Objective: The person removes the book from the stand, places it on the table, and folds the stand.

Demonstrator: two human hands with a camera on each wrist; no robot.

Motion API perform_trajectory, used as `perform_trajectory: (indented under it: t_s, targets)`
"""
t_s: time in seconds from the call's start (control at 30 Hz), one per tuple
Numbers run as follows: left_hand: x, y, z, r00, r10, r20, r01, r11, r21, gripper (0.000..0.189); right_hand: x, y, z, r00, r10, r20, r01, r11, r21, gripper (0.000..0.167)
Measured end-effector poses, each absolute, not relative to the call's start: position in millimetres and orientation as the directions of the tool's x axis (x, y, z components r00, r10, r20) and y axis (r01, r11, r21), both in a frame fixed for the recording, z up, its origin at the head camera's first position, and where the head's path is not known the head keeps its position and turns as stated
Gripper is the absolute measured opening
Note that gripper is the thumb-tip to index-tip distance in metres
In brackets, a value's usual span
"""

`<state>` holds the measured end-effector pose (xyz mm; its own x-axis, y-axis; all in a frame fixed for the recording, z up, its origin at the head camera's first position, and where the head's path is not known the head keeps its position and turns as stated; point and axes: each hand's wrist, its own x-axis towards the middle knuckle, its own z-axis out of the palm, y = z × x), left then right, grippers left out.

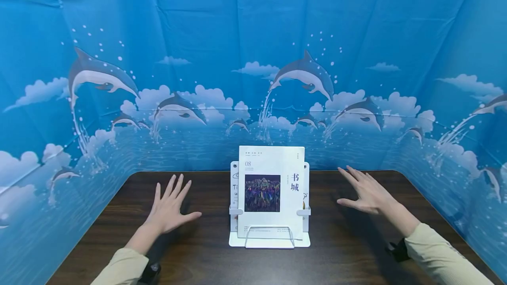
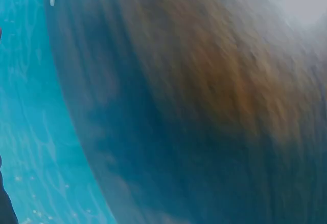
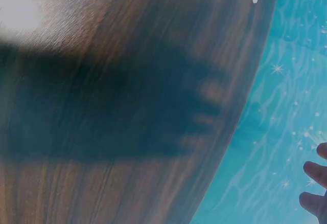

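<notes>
Pale sleeves (image 1: 120, 268) lead to the left hand (image 1: 168, 210) and right hand (image 1: 367, 195), both empty, thumbs and fingers apart. Between them, touching neither, the 书城 magazine (image 1: 291, 208) stands long axis upward on a white book stand (image 1: 237, 241); which hand is nearer is unclear

Head view looks forward and down over table (image 1: 328, 258) and backdrop (image 1: 245, 25) — wrist views, nearer, share both.

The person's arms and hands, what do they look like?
The left hand and right hand wear no gloves. The left sleeve and right sleeve are pale yellowish-green, with a small black gadget by each.
</notes>
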<state>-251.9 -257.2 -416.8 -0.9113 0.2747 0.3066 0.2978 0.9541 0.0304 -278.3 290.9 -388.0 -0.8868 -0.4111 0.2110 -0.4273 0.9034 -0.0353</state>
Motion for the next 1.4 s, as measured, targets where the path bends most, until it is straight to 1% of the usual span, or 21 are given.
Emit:
perform_trajectory:
  t_s: [0.17, 0.27, 0.43, 0.57, 0.67, 0.77, 0.9, 1.0, 1.17, 1.4]
  targets:
    - [-252, -247, -407, -0.917, 0.254, 0.308, 0.298, 0.949, 0.105, 0.100, -278, 286, -381, -0.897, -0.388, 0.213, -0.415, 0.905, -0.094, 0.093]
    - [-251, -239, -401, -0.917, 0.255, 0.307, 0.310, 0.939, 0.148, 0.100, -277, 282, -378, -0.908, -0.363, 0.207, -0.400, 0.899, -0.177, 0.093]
    - [-248, -224, -394, -0.908, 0.275, 0.317, 0.342, 0.923, 0.178, 0.099, -278, 274, -374, -0.922, -0.335, 0.194, -0.382, 0.866, -0.323, 0.091]
    - [-248, -216, -390, -0.893, 0.290, 0.344, 0.372, 0.907, 0.199, 0.098, -280, 267, -368, -0.925, -0.315, 0.213, -0.377, 0.836, -0.400, 0.089]
    - [-247, -211, -387, -0.878, 0.299, 0.373, 0.397, 0.890, 0.223, 0.096, -279, 261, -362, -0.926, -0.303, 0.224, -0.374, 0.816, -0.442, 0.088]
    - [-246, -206, -385, -0.863, 0.299, 0.407, 0.427, 0.863, 0.271, 0.092, -278, 255, -356, -0.927, -0.300, 0.224, -0.373, 0.793, -0.482, 0.087]
    - [-243, -197, -382, -0.848, 0.289, 0.444, 0.454, 0.827, 0.331, 0.087, -277, 246, -349, -0.921, -0.313, 0.230, -0.389, 0.742, -0.546, 0.083]
    - [-241, -190, -380, -0.837, 0.286, 0.466, 0.473, 0.807, 0.355, 0.085, -278, 240, -345, -0.913, -0.329, 0.240, -0.407, 0.702, -0.584, 0.081]
    - [-239, -178, -378, -0.811, 0.288, 0.510, 0.520, 0.754, 0.401, 0.080, -277, 229, -339, -0.900, -0.350, 0.259, -0.432, 0.647, -0.628, 0.079]
    - [-236, -158, -379, -0.798, 0.284, 0.532, 0.571, 0.639, 0.516, 0.073, -274, 214, -331, -0.872, -0.397, 0.286, -0.478, 0.569, -0.669, 0.076]
